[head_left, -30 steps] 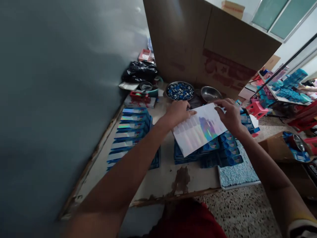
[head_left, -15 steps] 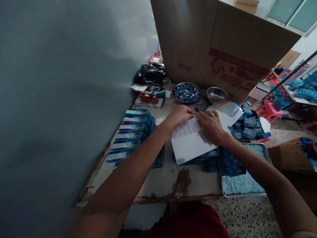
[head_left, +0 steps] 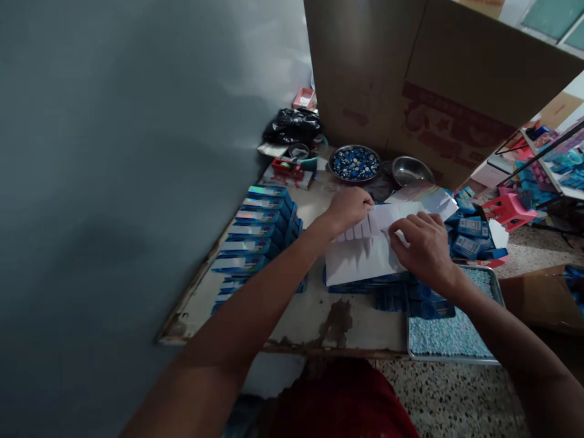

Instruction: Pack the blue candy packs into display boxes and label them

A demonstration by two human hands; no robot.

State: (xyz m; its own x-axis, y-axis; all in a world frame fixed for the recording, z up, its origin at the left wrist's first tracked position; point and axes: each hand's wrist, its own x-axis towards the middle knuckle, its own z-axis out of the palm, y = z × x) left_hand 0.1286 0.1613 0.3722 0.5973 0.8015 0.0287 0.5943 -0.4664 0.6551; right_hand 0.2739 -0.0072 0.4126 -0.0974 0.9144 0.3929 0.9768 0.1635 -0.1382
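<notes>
My left hand (head_left: 350, 208) pinches the far left edge of a white sheet of card (head_left: 360, 255) that has several cut strips along its top. My right hand (head_left: 422, 246) presses on the same sheet from the right, fingers curled over it, and the shiny rainbow end (head_left: 429, 198) is folded back beyond it. The sheet lies over flat blue packets (head_left: 401, 295) on a worn low table (head_left: 296, 316).
A row of blue boxes (head_left: 260, 231) lines the table's left side beside a grey wall. A bowl of blue caps (head_left: 354, 163), an empty steel bowl (head_left: 413, 171) and a big cardboard box (head_left: 433, 91) stand at the back. A tray of pale blue granules (head_left: 451, 337) sits at the right.
The shiny sheet has been turned white side up and folded back at the right. My right hand moved from its far corner down onto the middle of it.
</notes>
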